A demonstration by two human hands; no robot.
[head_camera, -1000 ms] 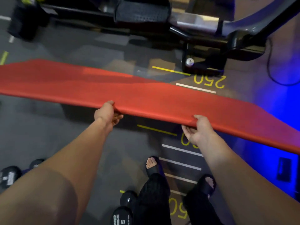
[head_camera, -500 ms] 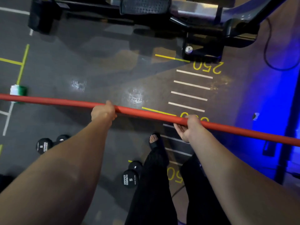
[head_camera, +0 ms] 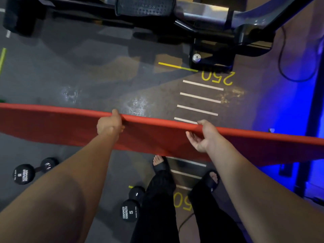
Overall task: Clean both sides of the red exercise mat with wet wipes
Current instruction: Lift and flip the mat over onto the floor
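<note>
The red exercise mat (head_camera: pixel 52 120) ran past both side edges of the view, so neither end could be seen, and its lower edge hid part of the floor markings and the person's shins. It hung in the air above the dark gym floor (head_camera: pixel 87 76), held by its upper long edge, the near face turned toward the camera. The left hand (head_camera: pixel 109 124) gripped that edge with curled fingers, thumb on top. The right hand (head_camera: pixel 204 135) pinched the edge between thumb and fingers, palm turned upward; its fingertips were partly tucked behind the mat. No wipes could be made out. Beyond the mat stood a black exercise machine (head_camera: pixel 210 28), cut off at the top. Two dumbbells (head_camera: pixel 130 204) lay on the floor near the person's feet, another (head_camera: pixel 33 170) to the left. A cable (head_camera: pixel 298 74) trailed at right under blue light.
</note>
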